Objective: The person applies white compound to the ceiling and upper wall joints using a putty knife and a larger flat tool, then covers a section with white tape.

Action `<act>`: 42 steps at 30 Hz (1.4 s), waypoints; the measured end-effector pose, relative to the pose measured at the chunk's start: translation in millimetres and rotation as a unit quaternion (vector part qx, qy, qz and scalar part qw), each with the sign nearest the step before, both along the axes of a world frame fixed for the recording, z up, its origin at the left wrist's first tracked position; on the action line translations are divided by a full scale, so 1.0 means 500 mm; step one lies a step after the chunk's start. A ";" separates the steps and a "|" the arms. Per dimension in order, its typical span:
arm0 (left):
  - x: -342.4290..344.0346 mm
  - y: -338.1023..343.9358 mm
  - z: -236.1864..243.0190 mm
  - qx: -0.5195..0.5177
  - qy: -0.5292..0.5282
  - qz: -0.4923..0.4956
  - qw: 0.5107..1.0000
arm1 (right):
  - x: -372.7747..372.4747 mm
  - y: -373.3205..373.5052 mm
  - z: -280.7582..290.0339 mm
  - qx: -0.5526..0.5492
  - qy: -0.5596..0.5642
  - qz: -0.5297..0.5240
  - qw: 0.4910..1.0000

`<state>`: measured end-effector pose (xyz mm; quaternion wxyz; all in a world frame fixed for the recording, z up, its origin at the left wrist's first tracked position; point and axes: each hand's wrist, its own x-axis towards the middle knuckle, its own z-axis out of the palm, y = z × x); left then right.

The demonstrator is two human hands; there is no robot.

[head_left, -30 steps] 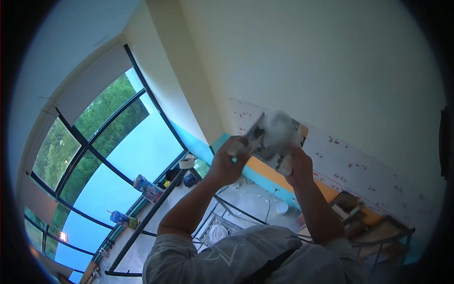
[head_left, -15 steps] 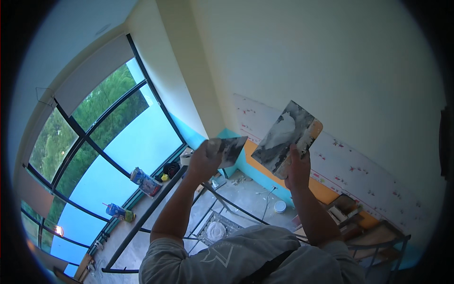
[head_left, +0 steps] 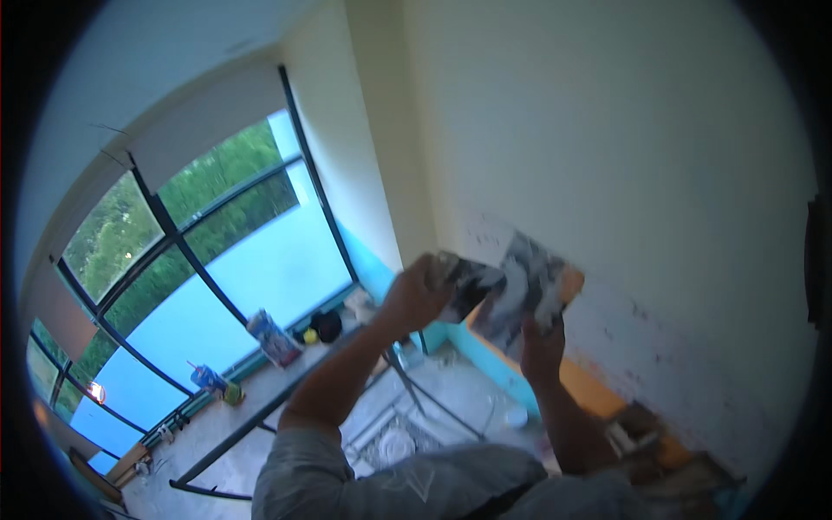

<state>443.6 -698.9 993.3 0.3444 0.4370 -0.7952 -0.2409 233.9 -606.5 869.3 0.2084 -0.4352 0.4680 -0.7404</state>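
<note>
My left hand [head_left: 412,302] is closed around a putty knife [head_left: 473,287], its blade smeared with dark and white filler. In my right hand [head_left: 544,351] is a wider, tilted plastering blade [head_left: 517,276] with an orange-tan edge along its right side. Streaks of wet white filler lie across the wide blade's face. The putty knife's tip meets or overlaps the wide blade's left side; blur hides whether they touch. Both tools are held up before the pale wall [head_left: 607,147].
Below stands a dark metal frame [head_left: 251,425]. Bags [head_left: 274,338] and a blue-green packet [head_left: 217,385] sit along the windowsill at left. A white tub [head_left: 516,417] is on the floor, and wooden furniture [head_left: 646,433] stands at lower right.
My left hand has moved right, bringing the putty knife up to the wide blade. The wide blade sits slightly lower, its filler now streaked differently. The view has shifted and blurred.
</note>
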 end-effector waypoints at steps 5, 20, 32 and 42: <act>0.055 -0.108 0.114 -0.167 0.119 0.064 0.977 | 0.005 -0.017 -0.059 0.022 -0.152 0.036 0.988; 0.329 -0.097 0.986 -0.566 0.447 0.068 0.689 | -0.054 -0.036 -0.171 0.107 -0.198 -0.048 0.973; 0.448 -0.156 1.118 -0.595 0.415 0.245 0.643 | -0.051 -0.031 -0.221 -0.016 -0.379 0.072 0.923; 0.377 -0.081 1.073 -0.708 0.149 0.342 0.600 | -0.046 -0.026 -0.216 0.071 -0.274 -0.071 0.957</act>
